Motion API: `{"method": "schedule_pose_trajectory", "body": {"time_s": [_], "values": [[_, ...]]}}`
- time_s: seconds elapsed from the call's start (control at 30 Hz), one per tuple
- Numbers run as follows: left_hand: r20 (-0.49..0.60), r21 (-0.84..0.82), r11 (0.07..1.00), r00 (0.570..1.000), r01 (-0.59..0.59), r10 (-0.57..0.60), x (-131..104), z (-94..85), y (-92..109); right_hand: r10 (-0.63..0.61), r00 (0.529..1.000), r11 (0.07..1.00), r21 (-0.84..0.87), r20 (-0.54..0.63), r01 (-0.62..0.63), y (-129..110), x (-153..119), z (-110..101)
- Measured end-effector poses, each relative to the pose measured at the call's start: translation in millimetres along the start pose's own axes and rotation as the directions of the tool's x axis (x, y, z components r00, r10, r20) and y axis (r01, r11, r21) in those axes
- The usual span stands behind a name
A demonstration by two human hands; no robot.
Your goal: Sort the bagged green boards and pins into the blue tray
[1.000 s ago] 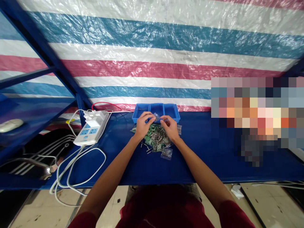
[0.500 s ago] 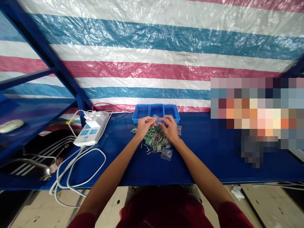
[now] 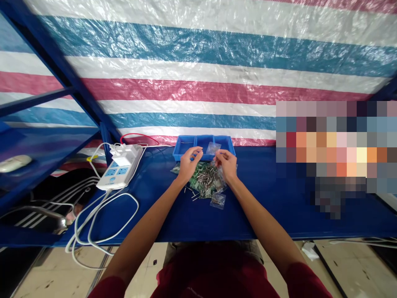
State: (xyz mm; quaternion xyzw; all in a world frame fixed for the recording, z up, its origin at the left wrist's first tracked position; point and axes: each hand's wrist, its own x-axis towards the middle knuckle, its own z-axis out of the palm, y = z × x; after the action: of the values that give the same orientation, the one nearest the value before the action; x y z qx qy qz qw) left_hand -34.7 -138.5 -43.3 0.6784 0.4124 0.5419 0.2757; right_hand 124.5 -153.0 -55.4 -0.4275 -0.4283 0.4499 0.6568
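Observation:
My left hand (image 3: pixel 190 163) is held at the front edge of the blue three-part tray (image 3: pixel 204 158), thumb and fingers apart, with nothing in it. My right hand (image 3: pixel 228 164) has its fingers pinched together at the tray's right front, at the lower edge of a small clear plastic bag (image 3: pixel 214 147). Between and below the hands is a pile of short metal screw-like pins (image 3: pixel 207 177) with green plastic packets (image 3: pixel 194 176). Another small clear bag (image 3: pixel 218 201), with metal pieces inside, lies in front of the pile.
On the left of the blue table (image 3: pixel 266 215) lies a white power strip (image 3: pixel 119 171) with plugs and a looped white cable (image 3: pixel 136 203). A striped plastic sheet (image 3: pixel 192 91) hangs behind. A blue metal frame (image 3: pixel 56 58) stands at left. The right side is pixelated.
My left hand has let go of the small clear bag and its fingers have opened. The bag has moved right and up, to the tray, along with my right hand's fingertips.

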Motion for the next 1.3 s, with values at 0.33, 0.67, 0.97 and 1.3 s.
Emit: {"method": "schedule_pose_trajectory", "body": {"time_s": [0.33,0.67,0.97,1.3], "values": [[0.004,0.379,0.917,0.991,-0.124,0.133,4,-11.3,-14,-0.321,0.944,0.747,-0.634,-0.077,0.203,-3,6,-20],[0.332,0.614,0.684,0.915,-0.394,0.229,6,-2.9,-30,-0.282,0.959,0.341,-0.929,0.042,0.141,6,7,-28],[0.457,0.599,0.639,0.861,-0.483,0.222,29,-4.4,-29,-0.143,0.936,0.321,-0.88,0.321,0.35,-6,2,-17],[0.436,0.587,0.67,0.875,-0.455,0.212,28,-4.6,-33,0.067,0.917,0.115,-0.916,0.392,0.384,-3,-1,2]]}}
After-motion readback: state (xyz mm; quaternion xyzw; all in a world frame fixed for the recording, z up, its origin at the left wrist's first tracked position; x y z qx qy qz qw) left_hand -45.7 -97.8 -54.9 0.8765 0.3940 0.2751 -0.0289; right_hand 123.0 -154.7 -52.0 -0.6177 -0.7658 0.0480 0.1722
